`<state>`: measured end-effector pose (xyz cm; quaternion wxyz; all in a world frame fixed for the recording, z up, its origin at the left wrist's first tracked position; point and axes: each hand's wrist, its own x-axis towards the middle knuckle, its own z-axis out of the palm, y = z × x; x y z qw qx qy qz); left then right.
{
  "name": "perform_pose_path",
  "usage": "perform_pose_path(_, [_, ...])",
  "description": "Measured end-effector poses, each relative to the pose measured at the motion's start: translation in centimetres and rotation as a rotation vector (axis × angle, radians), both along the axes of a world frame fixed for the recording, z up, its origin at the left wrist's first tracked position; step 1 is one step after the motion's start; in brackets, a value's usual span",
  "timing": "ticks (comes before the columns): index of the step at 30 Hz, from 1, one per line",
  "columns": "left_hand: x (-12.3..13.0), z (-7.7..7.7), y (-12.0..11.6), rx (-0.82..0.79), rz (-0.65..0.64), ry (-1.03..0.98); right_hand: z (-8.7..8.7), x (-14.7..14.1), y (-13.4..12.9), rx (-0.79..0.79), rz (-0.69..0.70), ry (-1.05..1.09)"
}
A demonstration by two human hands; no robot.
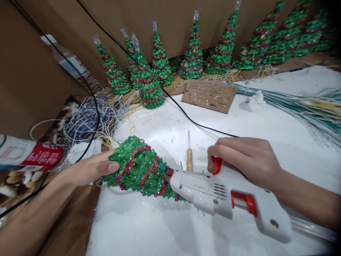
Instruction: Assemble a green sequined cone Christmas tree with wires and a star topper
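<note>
Far left, a clear plastic bottle with a red-and-white label (44,156), just beside your left forearm. Your left hand (92,168) pinches the wide base of a green, glittery cone-shaped tree with red garlands (135,169): thumb on the near face, other fingers hidden behind, so their spread can't be told. Tree lies tilted over the white surface (119,227), long axis running left to right, base at your left hand, narrow end pointing right and slightly toward you, partly behind the gun. Left hand is the nearer one; whether the tree touches the surface, can't tell. Beyond the narrow end, a thin metal awl with a wooden handle (189,160) lies on the surface, pointing away. Next, a white plastic glue gun (202,190), nozzle aimed left at the tree's garlanded side; contact unclear. Your right hand (247,156) is closed, fingers curled at its red trigger (217,165).
</note>
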<state>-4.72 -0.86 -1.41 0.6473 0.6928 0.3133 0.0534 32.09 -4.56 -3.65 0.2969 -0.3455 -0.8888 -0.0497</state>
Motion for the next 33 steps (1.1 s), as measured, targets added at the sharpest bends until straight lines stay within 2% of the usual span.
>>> perform_pose_path(8, [-0.63,-0.09,0.16,0.015,0.006,0.061,0.06,0.15,-0.02,-0.019,-0.02,-0.005])
perform_pose_path(13, [-0.45,0.0,0.21,0.051,-0.046,0.048,0.03,0.2,-0.04,-0.052,-0.04,-0.012])
perform_pose_path(20, [-0.65,-0.13,-0.01,0.1,-0.019,0.076,0.11,0.21,0.03,-0.047,-0.051,-0.035])
perform_pose_path(26, [-0.9,-0.48,-0.04,0.081,0.01,0.062,0.05,0.14,0.03,-0.056,-0.067,-0.04])
perform_pose_path(33, [-0.11,0.16,0.39,0.034,-0.058,0.021,0.15,0.13,0.07,-0.11,-0.086,-0.037])
